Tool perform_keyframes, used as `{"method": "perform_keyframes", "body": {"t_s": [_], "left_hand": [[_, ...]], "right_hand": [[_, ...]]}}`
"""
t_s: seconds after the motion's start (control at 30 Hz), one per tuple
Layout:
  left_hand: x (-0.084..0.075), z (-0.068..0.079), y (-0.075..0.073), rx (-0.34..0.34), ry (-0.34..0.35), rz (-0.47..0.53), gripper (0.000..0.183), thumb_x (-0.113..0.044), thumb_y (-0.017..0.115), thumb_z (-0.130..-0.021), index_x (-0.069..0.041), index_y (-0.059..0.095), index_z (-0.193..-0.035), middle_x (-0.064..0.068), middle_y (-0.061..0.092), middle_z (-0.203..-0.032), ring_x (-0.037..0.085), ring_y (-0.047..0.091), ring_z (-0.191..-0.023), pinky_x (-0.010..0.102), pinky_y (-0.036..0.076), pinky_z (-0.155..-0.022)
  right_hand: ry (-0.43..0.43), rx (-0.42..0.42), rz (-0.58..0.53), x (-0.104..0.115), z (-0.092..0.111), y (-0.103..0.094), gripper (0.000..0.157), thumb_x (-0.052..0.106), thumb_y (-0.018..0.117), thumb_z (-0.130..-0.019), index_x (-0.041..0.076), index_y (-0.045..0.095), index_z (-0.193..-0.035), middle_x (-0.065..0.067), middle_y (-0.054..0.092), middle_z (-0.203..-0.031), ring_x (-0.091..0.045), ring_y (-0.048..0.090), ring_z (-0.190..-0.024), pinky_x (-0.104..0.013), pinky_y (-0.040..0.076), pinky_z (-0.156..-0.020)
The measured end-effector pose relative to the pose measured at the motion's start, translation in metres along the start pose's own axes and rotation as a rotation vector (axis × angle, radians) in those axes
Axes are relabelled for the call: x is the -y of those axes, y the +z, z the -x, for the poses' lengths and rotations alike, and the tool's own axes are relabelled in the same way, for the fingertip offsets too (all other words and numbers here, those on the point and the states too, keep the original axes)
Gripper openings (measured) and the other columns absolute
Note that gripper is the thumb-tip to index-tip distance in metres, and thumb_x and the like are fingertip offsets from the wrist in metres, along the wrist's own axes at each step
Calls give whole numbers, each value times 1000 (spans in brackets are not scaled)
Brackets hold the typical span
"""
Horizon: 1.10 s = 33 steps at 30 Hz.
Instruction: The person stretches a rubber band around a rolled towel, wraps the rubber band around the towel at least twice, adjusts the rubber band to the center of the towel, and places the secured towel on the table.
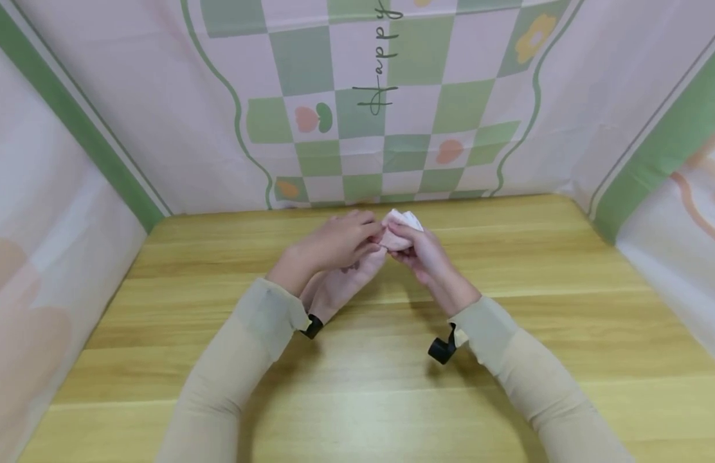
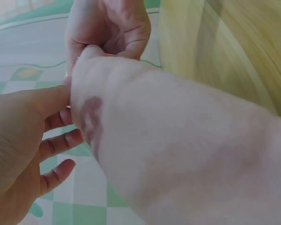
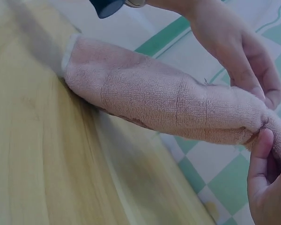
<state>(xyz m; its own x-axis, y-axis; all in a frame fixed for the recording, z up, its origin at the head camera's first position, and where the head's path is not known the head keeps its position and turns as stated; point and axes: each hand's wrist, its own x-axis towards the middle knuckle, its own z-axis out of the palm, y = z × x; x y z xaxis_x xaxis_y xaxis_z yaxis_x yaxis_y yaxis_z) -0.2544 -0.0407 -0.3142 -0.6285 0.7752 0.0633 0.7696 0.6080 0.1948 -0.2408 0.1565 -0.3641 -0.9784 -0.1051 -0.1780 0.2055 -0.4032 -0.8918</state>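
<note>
A pink towel (image 1: pixel 366 263), rolled into a long bundle, is held up between both hands over the far part of the table. Its loose end hangs toward the left forearm, showing a dark reddish print (image 2: pixel 91 122) in the left wrist view. My right hand (image 1: pixel 424 254) grips the other end, its thumb (image 3: pixel 262 145) pressing into a crease and a white-edged bunch sticking out above. Just left of it, my left hand (image 1: pixel 340 241) pinches the towel's side with its fingertips, the other fingers loosely bent.
The wooden table (image 1: pixel 357 386) lies under both forearms. Behind it hangs a checked green and white cloth (image 1: pixel 363 154) lettered "Happy", and cloth walls stand left and right. Small black cameras (image 1: pixel 442 350) hang at the wrists.
</note>
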Motion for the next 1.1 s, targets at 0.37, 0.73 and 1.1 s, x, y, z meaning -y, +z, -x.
{"method": "perform_keyframes", "body": {"t_s": [0.37,0.73,1.1], "left_hand": [[-1,8,8,-45,72,-87,11,-25,55,-108,-17,63,-104,-3,54,-108,18,48,-105,37,40,-83],[3,17,17,-87,64,-4,8,-23,59,-106,-19,66,-103,-6,55,-99,14,49,-98,34,40,-78],[4,24,21,-96,15,74,12,-25,58,-106,-17,68,-109,-5,63,-109,17,54,-102,39,46,-83]], "right_hand": [[18,-27,-62,5,-4,-12,11,4,63,-99,8,70,-91,-1,69,-73,-8,58,-55,-17,48,-54],[41,-48,-111,7,-6,-14,11,6,61,-101,5,66,-91,-1,66,-72,-7,57,-57,-16,47,-54],[-8,15,-147,11,-2,-9,16,7,61,-101,7,68,-87,0,69,-75,-5,58,-57,-14,47,-55]]}}
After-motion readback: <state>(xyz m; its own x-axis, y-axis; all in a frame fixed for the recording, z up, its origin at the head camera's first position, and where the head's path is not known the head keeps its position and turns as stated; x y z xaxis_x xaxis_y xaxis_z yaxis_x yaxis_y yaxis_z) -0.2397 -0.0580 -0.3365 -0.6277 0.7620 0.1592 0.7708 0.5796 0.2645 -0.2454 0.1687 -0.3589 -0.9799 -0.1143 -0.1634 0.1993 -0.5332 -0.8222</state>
